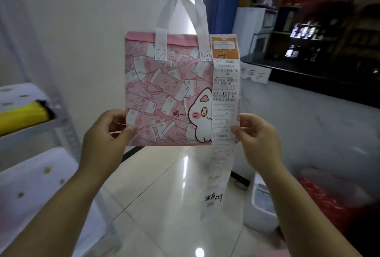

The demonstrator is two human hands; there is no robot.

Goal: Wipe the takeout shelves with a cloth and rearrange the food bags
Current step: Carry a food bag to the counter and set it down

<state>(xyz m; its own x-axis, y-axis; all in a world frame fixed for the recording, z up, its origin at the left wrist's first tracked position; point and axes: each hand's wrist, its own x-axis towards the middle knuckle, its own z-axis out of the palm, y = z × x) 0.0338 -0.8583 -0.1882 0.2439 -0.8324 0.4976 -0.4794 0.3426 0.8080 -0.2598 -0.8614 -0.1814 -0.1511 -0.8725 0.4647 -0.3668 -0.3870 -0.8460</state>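
A pink food bag (pixel 164 92) printed with banknotes and a white cat is held up in front of me, its white handles (pixel 181 16) standing upright. A long white receipt (pixel 225 100) hangs down the bag's right side and trails below it. My left hand (pixel 107 131) pinches the bag's lower left edge. My right hand (pixel 257 135) pinches the lower right edge together with the receipt. The takeout shelf (pixel 61 121) stands at the left, with white bags (pixel 26 176) and a yellow bag (pixel 22 114) on it. No cloth is in view.
A white counter wall (pixel 308 123) runs along the right with a dark top and dark shelving behind. A red plastic bag (pixel 329 201) and a white box (pixel 261 201) sit low on the right. Glossy tiled floor (pixel 164 195) lies below the bag.
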